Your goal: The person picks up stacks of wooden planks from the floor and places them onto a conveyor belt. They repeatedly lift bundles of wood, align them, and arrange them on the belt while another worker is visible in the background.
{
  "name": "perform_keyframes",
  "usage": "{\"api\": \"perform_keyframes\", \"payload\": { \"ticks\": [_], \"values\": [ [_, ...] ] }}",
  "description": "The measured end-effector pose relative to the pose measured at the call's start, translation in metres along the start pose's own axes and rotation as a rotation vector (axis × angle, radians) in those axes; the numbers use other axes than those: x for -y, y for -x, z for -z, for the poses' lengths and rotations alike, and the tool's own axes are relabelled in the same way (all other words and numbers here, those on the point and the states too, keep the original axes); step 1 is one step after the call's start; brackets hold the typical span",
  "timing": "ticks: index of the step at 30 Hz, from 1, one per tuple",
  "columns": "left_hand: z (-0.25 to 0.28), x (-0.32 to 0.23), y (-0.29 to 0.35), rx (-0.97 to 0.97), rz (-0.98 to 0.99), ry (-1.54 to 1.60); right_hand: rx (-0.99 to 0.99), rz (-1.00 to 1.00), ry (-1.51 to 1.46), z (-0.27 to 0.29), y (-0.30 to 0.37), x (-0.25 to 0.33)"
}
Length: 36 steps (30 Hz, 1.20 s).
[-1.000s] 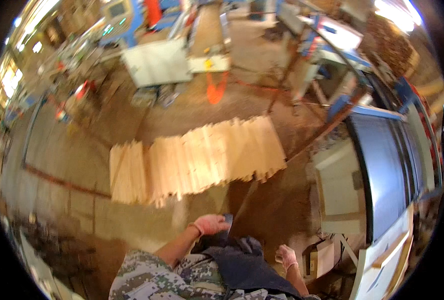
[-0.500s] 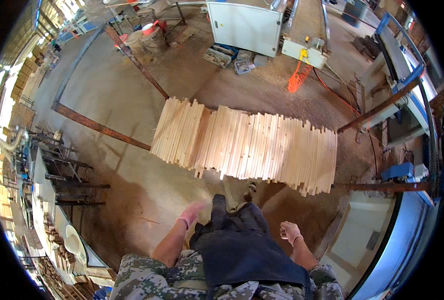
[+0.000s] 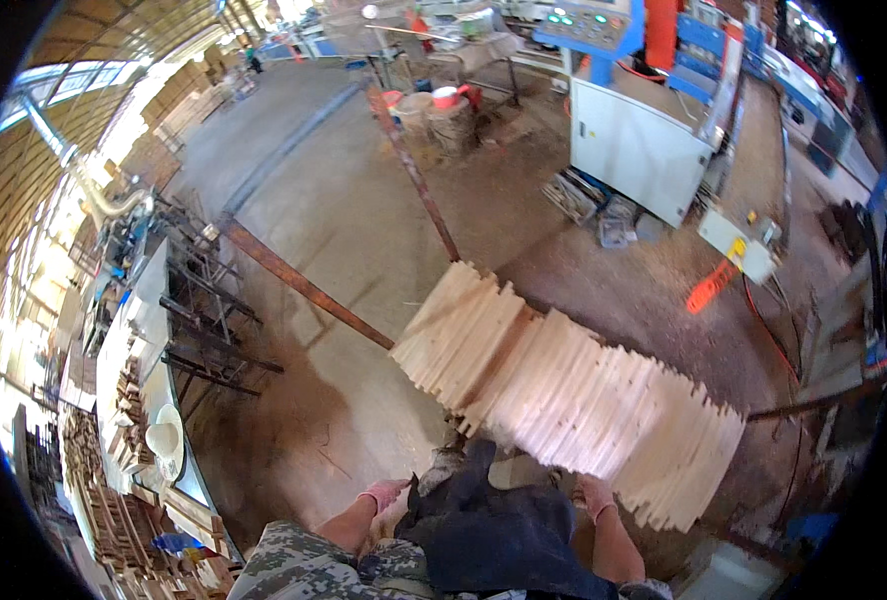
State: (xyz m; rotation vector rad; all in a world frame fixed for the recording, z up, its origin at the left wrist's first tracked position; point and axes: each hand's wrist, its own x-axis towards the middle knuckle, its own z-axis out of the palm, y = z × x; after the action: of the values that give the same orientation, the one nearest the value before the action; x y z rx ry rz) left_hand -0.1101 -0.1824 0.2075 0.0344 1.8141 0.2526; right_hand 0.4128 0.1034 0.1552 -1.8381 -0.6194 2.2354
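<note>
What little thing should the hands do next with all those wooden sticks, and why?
Maybe the pink-gloved right hand should gently nudge the nearest ends of the narrow, pale wooden strips level. Those ends look jagged, some poking out past others, and this hand looks closer to them than the pink-gloved left hand, which is beside the dark apron.

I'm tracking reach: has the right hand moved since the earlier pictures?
Yes: in this view, the right hand has come closer to the wooden strips, toward their near edge.
</note>
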Motion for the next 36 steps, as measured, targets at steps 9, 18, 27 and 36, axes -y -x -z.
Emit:
{"api": "perform_keyframes", "payload": {
  "ticks": [9,18,27,36],
  "values": [
    [0.139,-0.172,-0.119,-0.05,-0.457,-0.317,-0.073,-0.079,0.01,-0.14,-0.099,0.011],
    [0.201,-0.324,-0.357,-0.35,-1.111,-1.528,-0.05,0.024,0.448,-0.358,-0.16,0.126],
    [0.333,-0.368,-0.619,-0.431,-0.886,-0.737,-0.214,0.185,0.15,-0.429,-0.379,0.145],
    [0.226,-0.488,-0.474,0.085,-0.367,0.164,-0.351,0.087,0.481,-0.439,-0.403,0.18]
  ]
}}
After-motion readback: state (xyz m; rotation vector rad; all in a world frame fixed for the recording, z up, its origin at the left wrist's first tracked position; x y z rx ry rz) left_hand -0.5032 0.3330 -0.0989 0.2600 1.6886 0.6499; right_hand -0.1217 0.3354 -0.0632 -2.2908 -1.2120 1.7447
